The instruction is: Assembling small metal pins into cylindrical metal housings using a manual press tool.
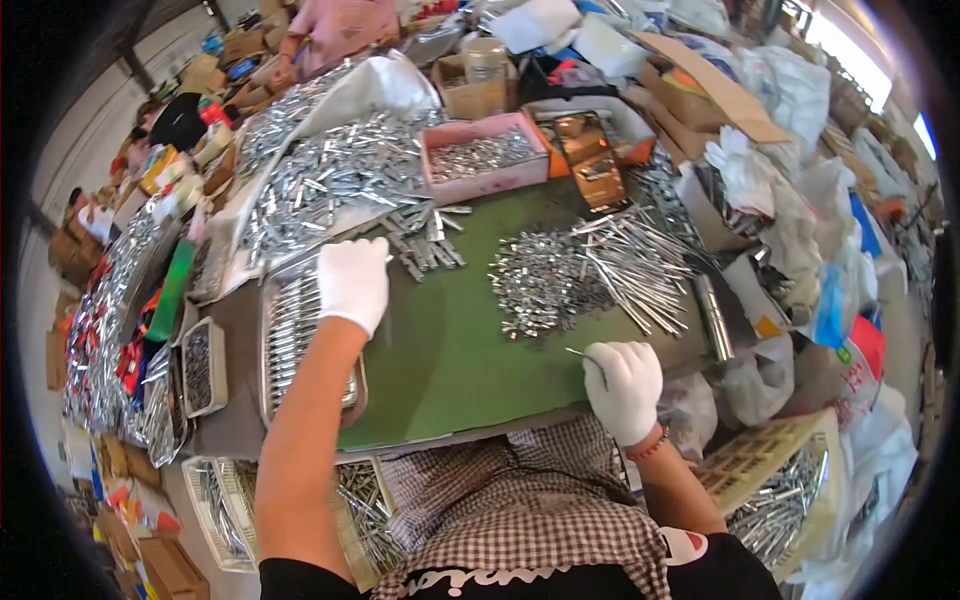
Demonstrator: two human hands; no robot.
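Approx. crosswise rod (574, 351), tip L.

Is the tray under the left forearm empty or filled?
Filled, where visible: silver parts lie lined up in the tray; the left forearm hides some.

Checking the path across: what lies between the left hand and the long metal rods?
In the head view, starting at the left hand, green mat comes first, then a heap of small metal pieces, which borders the long metal rods.

Green-topped worktable (450, 350); pale wall (165, 42) upper left; bright window (848, 60) upper right.
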